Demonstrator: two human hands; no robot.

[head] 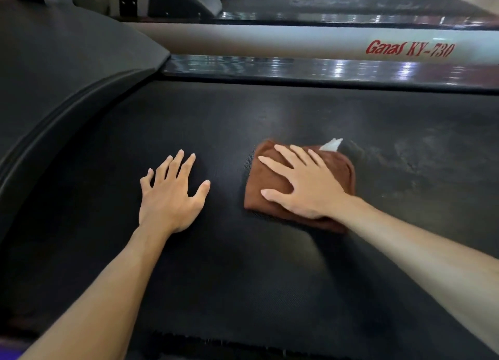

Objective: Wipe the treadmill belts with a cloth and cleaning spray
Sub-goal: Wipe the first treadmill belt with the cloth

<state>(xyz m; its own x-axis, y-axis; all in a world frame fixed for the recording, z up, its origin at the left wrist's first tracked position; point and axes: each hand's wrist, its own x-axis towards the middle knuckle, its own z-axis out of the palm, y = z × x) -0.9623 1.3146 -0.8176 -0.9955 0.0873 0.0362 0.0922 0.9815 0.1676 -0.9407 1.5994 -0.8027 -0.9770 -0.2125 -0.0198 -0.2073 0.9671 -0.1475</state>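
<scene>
Two hands flat: our right hand [305, 189], fingers spread, presses the folded brown cloth [272, 189] on the black textured treadmill belt [243, 278]; left hand [172, 195] splayed, bracing. Smears beyond remain unwiped.

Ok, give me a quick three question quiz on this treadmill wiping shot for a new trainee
1. Which hand presses the brown cloth on the treadmill belt?
2. True or false: the left hand holds a spray bottle.
3. What lettering is on the side rail?

Key:
1. The right hand, fingers flat on the cloth.
2. False; it rests flat on the bare belt, apart from the cloth.
3. Ganas KY-730, in red.
</scene>
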